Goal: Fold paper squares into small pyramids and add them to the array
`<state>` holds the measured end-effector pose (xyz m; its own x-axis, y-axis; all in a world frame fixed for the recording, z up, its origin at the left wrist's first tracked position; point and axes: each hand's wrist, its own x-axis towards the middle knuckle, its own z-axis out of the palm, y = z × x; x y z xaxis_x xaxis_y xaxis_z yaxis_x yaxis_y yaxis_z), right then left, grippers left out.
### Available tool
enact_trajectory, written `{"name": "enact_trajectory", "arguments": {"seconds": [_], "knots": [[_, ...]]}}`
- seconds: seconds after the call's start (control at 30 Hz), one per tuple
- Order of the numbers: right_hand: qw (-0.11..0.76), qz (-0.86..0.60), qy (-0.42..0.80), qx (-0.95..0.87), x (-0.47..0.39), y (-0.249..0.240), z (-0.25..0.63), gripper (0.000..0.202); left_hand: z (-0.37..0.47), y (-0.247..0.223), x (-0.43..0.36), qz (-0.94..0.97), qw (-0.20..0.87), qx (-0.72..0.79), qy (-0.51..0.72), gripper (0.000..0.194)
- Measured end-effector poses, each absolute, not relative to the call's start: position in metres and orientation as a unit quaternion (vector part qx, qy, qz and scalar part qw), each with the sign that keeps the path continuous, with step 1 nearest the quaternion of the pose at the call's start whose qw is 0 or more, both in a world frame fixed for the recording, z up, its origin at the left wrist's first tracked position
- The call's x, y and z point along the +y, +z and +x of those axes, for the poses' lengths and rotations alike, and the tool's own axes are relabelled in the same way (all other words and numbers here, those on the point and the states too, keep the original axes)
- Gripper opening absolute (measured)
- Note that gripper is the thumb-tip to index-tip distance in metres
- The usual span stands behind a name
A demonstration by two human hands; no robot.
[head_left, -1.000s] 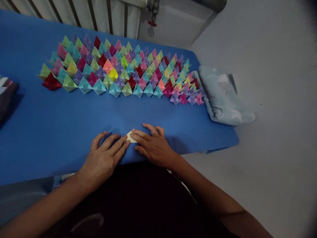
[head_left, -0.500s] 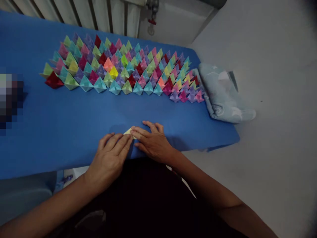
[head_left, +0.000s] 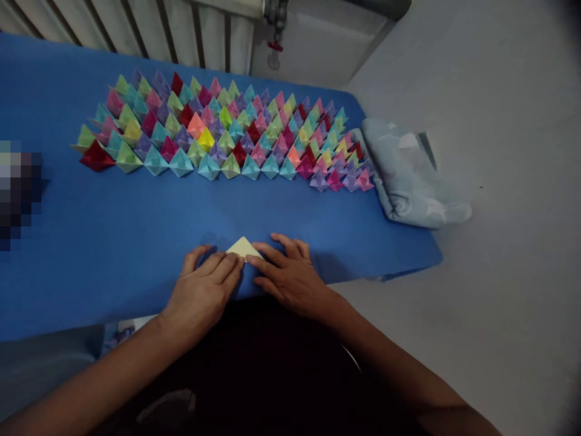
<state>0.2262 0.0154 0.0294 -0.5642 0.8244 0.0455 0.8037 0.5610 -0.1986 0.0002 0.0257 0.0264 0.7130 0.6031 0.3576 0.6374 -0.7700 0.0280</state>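
Our left hand (head_left: 202, 293) and right hand (head_left: 293, 275) clasp nothing; their loosely extended fingers rest on a pale yellow paper triangle (head_left: 244, 247), flat near the close edge of the smooth blue tabletop (head_left: 181, 212). Beyond it we see tight rows of crisp, pointed paper shapes (head_left: 230, 166), a soft, patterned cloth (head_left: 399, 175) folded at their right end.

A broad open lane here, right across the blue bench (head_left: 181, 209), and behind it packed folded paper shapes (head_left: 226, 158) wall off the back, points up! Folded cloth (head_left: 399, 172) blocks the right end, with room between it and the right hand (head_left: 290, 272). Left hand (head_left: 202, 287) and pale paper (head_left: 244, 246) crowd the near edge.
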Motion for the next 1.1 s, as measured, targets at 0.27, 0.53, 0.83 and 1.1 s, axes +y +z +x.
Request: {"name": "enact_trajectory", "arguments": {"seconds": [0.27,0.53,0.83,1.1], "knots": [[0.076,-0.511,0.050,-0.855,0.001,0.027,0.246,0.037,-0.001,0.024,0.026,-0.924,0.047,-0.331,-0.187,0.041],[0.156,-0.571,0.196,-0.782,0.025,0.035,0.213,0.037,0.002,0.021,0.031,-0.906,0.008,-0.354,-0.234,0.026],[0.190,-0.605,0.297,-0.713,0.033,0.046,0.199,0.037,-0.002,0.016,0.032,-0.884,-0.078,-0.385,-0.253,0.025],[0.293,-0.575,0.455,-0.614,0.029,0.046,0.202,0.034,-0.005,0.022,0.042,-0.798,-0.220,-0.474,-0.300,0.037]]}}
